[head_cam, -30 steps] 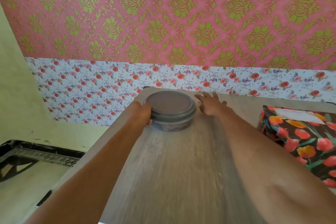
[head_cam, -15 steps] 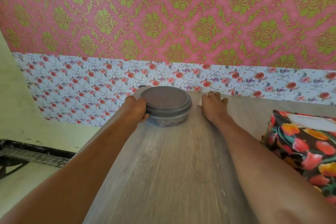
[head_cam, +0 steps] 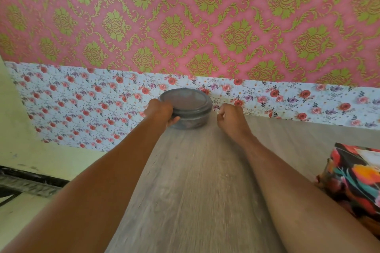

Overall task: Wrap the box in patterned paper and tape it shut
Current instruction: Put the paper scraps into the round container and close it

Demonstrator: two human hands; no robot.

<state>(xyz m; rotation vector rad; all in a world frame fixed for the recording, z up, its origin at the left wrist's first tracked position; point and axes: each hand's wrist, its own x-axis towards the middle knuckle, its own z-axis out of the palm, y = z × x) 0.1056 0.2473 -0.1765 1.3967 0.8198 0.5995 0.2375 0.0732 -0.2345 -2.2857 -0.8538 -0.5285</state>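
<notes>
The box [head_cam: 352, 183], covered in dark paper with red and orange tulips, lies at the table's right edge, cut off by the frame; a white patch shows on its top. My left hand [head_cam: 161, 112] grips the near left rim of a round grey lidded container [head_cam: 190, 102] at the far end of the table. My right hand [head_cam: 231, 118] sits just right of the container with its fingers curled. A small white strip [head_cam: 219, 112] shows at its fingertips, pinched there. Neither hand touches the box.
The grey wood-grain table [head_cam: 195, 191] runs away from me to a wall [head_cam: 185, 26] papered pink and green above a white floral band. To the left the table drops off to a pale floor [head_cam: 24, 222] with a dark frame.
My right hand went from flat with spread fingers to curled, and drew slightly right of the container. The left hand stays on the container's rim. The camera tilted, shifting the box lower right.
</notes>
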